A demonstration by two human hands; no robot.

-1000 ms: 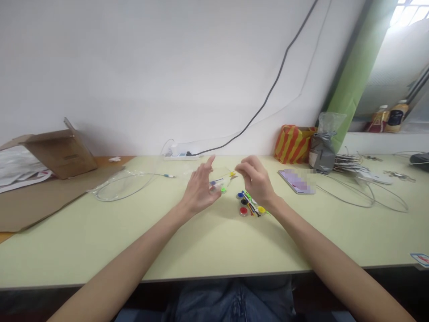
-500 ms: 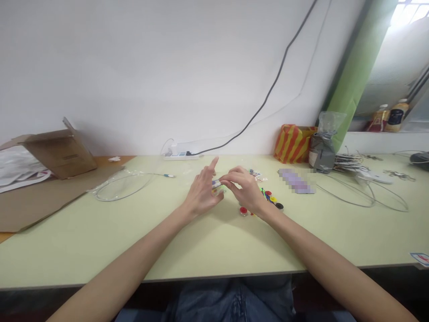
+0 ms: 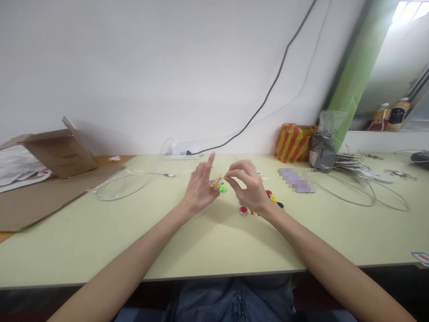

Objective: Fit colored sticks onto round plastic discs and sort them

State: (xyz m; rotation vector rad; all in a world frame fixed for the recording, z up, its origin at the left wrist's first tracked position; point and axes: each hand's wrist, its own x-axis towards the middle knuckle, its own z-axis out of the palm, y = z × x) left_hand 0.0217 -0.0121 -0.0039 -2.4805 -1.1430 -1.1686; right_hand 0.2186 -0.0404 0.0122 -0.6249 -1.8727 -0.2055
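My left hand (image 3: 198,190) is raised over the table's middle, index finger pointing up. Its thumb and other fingers close around a small pale piece with yellow and red bits (image 3: 215,183) too small to name. Facing it, my right hand (image 3: 245,185) makes a pinch with thumb and index finger at that piece; whatever is between the fingertips is too small to make out. A bright green round piece (image 3: 223,189) shows just beside my left thumb. Below my right hand lies a red-topped round piece (image 3: 243,210). A yellow round piece (image 3: 274,198) and a black one (image 3: 280,205) lie beside my right wrist.
A cardboard box (image 3: 62,152) stands at left, near a coiled cable (image 3: 124,197). Along the wall lies a power strip (image 3: 181,156). At right are a blurred purple packet (image 3: 297,180), a striped bag (image 3: 292,143) and a grey bag (image 3: 321,152). The table edge runs in front.
My right hand has drawn slightly back from my left, and its fingers arch more. The white-and-blue bit between them no longer shows; a green piece is now visible by my left thumb.
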